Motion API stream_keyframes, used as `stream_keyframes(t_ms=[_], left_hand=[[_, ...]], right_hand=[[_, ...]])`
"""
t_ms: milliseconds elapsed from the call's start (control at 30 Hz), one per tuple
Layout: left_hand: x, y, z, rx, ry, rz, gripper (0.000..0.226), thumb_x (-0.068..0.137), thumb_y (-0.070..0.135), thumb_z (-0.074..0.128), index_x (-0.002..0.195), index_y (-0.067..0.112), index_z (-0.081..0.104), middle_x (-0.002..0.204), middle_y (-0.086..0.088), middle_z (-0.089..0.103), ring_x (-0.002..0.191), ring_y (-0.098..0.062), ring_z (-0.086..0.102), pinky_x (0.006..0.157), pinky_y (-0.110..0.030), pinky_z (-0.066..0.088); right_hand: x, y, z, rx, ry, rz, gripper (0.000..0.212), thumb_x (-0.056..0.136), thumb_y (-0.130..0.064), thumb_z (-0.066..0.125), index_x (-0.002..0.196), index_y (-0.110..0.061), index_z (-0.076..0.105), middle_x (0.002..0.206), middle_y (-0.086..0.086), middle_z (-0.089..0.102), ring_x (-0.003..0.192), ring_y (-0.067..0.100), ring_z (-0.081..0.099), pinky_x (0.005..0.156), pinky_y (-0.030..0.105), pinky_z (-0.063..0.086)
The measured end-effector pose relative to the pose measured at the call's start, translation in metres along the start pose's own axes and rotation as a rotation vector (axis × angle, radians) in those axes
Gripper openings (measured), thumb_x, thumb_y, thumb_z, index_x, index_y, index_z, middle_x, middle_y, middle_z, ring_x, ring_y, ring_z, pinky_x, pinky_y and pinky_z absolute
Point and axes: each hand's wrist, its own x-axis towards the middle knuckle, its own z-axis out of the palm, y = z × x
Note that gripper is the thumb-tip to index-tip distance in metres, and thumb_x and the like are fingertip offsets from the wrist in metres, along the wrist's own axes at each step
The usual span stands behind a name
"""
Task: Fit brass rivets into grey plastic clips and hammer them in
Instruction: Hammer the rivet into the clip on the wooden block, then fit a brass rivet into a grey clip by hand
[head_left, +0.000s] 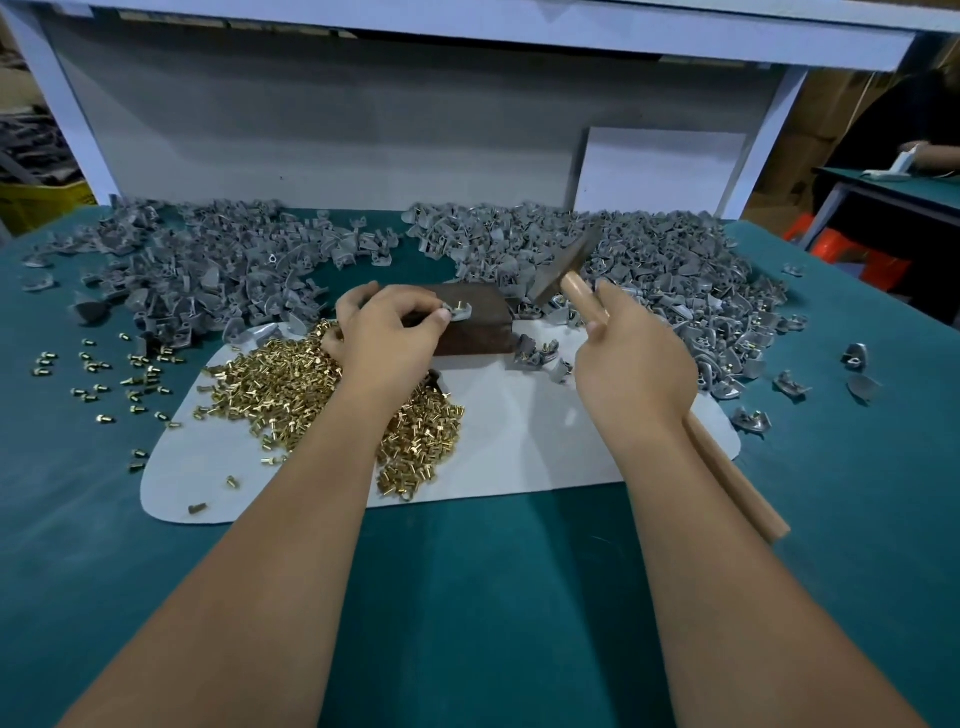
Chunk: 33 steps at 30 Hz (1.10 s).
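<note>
Hard to see: your right palm faces away, so finger wrap on the hammer isn't fully visible; hammer head is motion-blurred. Handle runs under your wrist and reappears below it, end resting toward the table. Your left forearm covers the middle of the rivet pile. Rivet seating in the clip can't be judged, too small.

Left hand: fingers curled, thumb and forefinger pinching a grey clip w/ a brass rivet standing up in it. Clip sits on top of the dark block, near its front left edge. Heel of the hand is over the rivets.

Right hand: closed round the hammer handle just below the head, thumb along the shaft. Head tilted up, raised above and right of the block, apart from the clip.

Block sits at the back edge of a white sheet. Loose rivets scattered left of the sheet on the green top. Clip heaps: one back left, one back right; a few riveted clips just right of the block. Another person's arm far right, at a 2nd bench, cut off by frame edge.
</note>
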Motion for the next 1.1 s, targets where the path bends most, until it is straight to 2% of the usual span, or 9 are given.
stream_keyframes(t_ms=[133, 233, 300, 433, 600, 733, 867, 1000, 1100], left_hand=[[-0.001, 0.001, -0.001, -0.024, -0.017, 0.003, 0.016, 0.09, 0.032, 0.066, 0.075, 0.039, 0.063, 0.093, 0.04, 0.05, 0.132, -0.007, 0.023, 0.097, -0.033, 0.008], [-0.001, 0.0, -0.002, -0.034, -0.019, 0.004, 0.018, 0.09, 0.031, 0.066, 0.074, 0.04, 0.063, 0.094, 0.038, 0.053, 0.131, -0.007, 0.024, 0.097, -0.033, 0.009], [-0.001, 0.0, -0.002, -0.044, -0.016, 0.001, 0.021, 0.09, 0.03, 0.066, 0.072, 0.04, 0.062, 0.093, 0.038, 0.053, 0.13, -0.006, 0.024, 0.097, -0.033, 0.009], [0.0, 0.001, -0.002, -0.07, -0.006, -0.005, 0.023, 0.089, 0.03, 0.067, 0.07, 0.04, 0.063, 0.09, 0.04, 0.055, 0.126, -0.004, 0.026, 0.095, -0.031, 0.009], [0.001, 0.001, -0.002, -0.095, -0.029, -0.009, 0.023, 0.088, 0.03, 0.068, 0.068, 0.04, 0.065, 0.086, 0.048, 0.054, 0.119, 0.001, 0.024, 0.088, -0.027, 0.008], [0.001, 0.001, -0.002, -0.089, -0.024, 0.004, 0.026, 0.087, 0.031, 0.068, 0.065, 0.045, 0.063, 0.082, 0.054, 0.049, 0.116, 0.001, 0.023, 0.085, -0.025, 0.008], [0.001, 0.001, -0.003, -0.087, -0.05, 0.012, 0.028, 0.085, 0.036, 0.069, 0.062, 0.05, 0.064, 0.087, 0.054, 0.05, 0.119, 0.0, 0.024, 0.085, -0.027, 0.008], [0.001, 0.001, -0.004, -0.134, -0.094, 0.011, 0.032, 0.084, 0.036, 0.07, 0.064, 0.06, 0.064, 0.092, 0.054, 0.05, 0.125, -0.006, 0.026, 0.109, -0.041, 0.016], [0.001, 0.002, -0.006, -0.167, -0.089, 0.012, 0.033, 0.083, 0.036, 0.071, 0.063, 0.061, 0.065, 0.099, 0.045, 0.055, 0.126, -0.008, 0.027, 0.112, -0.05, 0.018]], right_hand=[[0.004, 0.006, 0.007, -0.086, -0.147, 0.082, 0.015, 0.091, -0.02, 0.047, 0.101, -0.018, 0.059, 0.089, 0.007, 0.063, 0.072, 0.028, 0.046, 0.051, 0.027, 0.025], [0.002, 0.005, 0.008, -0.159, -0.117, 0.045, 0.024, 0.091, -0.024, 0.049, 0.105, -0.015, 0.065, 0.107, 0.012, 0.058, 0.094, 0.033, 0.05, 0.069, 0.033, 0.037], [0.001, 0.005, 0.01, -0.241, -0.067, -0.015, 0.029, 0.09, -0.026, 0.05, 0.11, -0.014, 0.067, 0.115, 0.014, 0.053, 0.108, 0.034, 0.044, 0.085, 0.037, 0.037], [-0.003, 0.001, 0.018, -0.262, 0.026, -0.113, 0.028, 0.088, -0.025, 0.052, 0.11, -0.015, 0.066, 0.112, 0.013, 0.051, 0.107, 0.033, 0.041, 0.091, 0.039, 0.032], [-0.009, -0.019, 0.026, 0.028, 0.124, -0.304, 0.031, 0.093, -0.028, 0.05, 0.122, -0.023, 0.061, 0.108, 0.002, 0.053, 0.102, 0.021, 0.04, 0.091, 0.035, 0.031], [-0.018, -0.038, 0.035, 0.398, -0.028, -0.35, 0.037, 0.094, -0.029, 0.053, 0.13, -0.022, 0.056, 0.105, -0.005, 0.057, 0.1, 0.014, 0.048, 0.089, 0.035, 0.043], [-0.021, -0.05, 0.041, 0.64, -0.122, -0.281, 0.027, 0.092, -0.021, 0.059, 0.118, -0.019, 0.063, 0.1, -0.004, 0.063, 0.098, 0.015, 0.057, 0.087, 0.039, 0.049], [-0.021, -0.055, 0.045, 0.811, -0.176, -0.139, 0.012, 0.088, -0.018, 0.065, 0.098, -0.023, 0.065, 0.091, -0.01, 0.066, 0.087, 0.003, 0.06, 0.08, 0.025, 0.052], [-0.015, -0.055, 0.046, 0.874, -0.201, -0.078, 0.013, 0.085, -0.02, 0.07, 0.091, -0.029, 0.062, 0.081, -0.016, 0.063, 0.077, -0.01, 0.058, 0.064, 0.005, 0.044]])
